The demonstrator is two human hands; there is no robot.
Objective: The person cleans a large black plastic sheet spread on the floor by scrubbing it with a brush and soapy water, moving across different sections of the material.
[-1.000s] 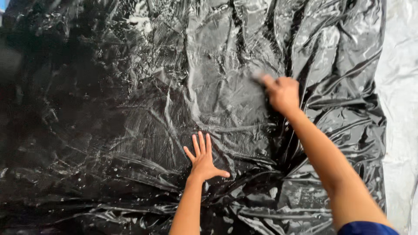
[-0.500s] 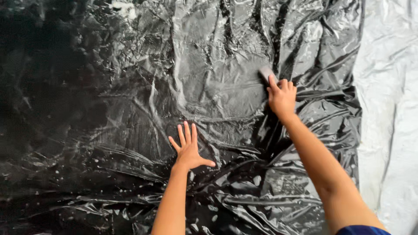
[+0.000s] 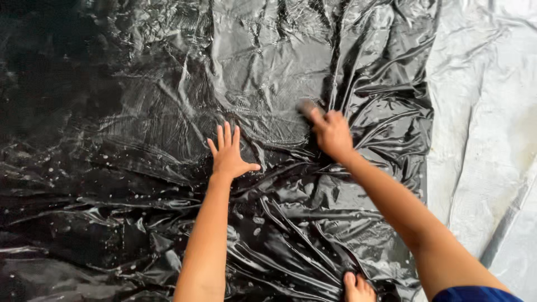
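A large, wrinkled, wet black plastic sheet (image 3: pixel 140 112) fills most of the head view. My left hand (image 3: pixel 228 156) lies flat on it with fingers spread, pressing the sheet down near the middle. My right hand (image 3: pixel 331 133) is closed around a small grey scrubbing pad (image 3: pixel 305 106), which shows blurred at my fingertips and touches the sheet. Folds of plastic bunch up around and below my right wrist.
A pale grey sheet or ground cover (image 3: pixel 486 128) lies along the black sheet's right edge. A bare foot (image 3: pixel 358 288) rests on the plastic at the bottom, between my forearms. White specks and droplets dot the lower left of the sheet.
My right hand with the pad has slid down and leftwards across the sheet, closer to my left hand. My left hand stays pressed flat on the plastic.
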